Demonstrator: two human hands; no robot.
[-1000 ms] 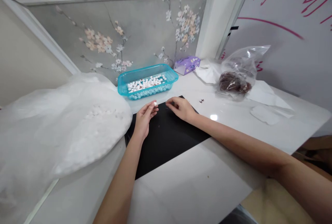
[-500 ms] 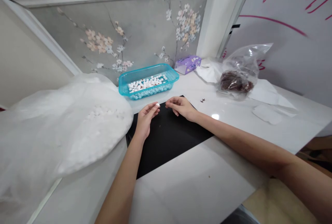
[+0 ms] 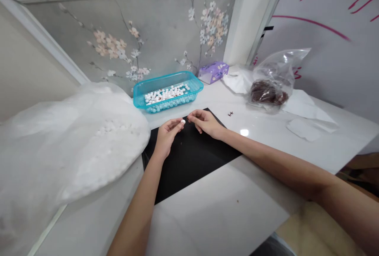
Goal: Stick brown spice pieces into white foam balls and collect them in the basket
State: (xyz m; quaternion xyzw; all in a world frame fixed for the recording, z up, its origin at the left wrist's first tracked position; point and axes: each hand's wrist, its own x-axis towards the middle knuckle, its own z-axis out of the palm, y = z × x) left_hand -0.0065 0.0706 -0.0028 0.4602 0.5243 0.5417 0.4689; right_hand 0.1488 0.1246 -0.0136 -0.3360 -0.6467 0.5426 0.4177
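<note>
Between the thumb and fingers of my left hand (image 3: 167,134) is a small white ball (image 3: 183,122), about bead-sized. My right hand (image 3: 205,123) is pinched just to the right of it; a tiny dark bit seems to show at its fingertips, too small to name. Both hands are over a black mat (image 3: 189,161) on the white table. Behind them stands a blue plastic basket (image 3: 168,104) holding many similar white balls, some with reddish-brown marks.
A large translucent bag (image 3: 97,153) of white balls fills the left side. At the right sit a clear bag of dark brown pieces (image 3: 268,93), white paper (image 3: 304,129) and a purple tissue pack (image 3: 213,72). A small brown piece (image 3: 230,113) lies beside the mat.
My left hand has brought the white ball slightly right, closer to the fingertips of my right hand. The right hand keeps its pinch nearly in place.
</note>
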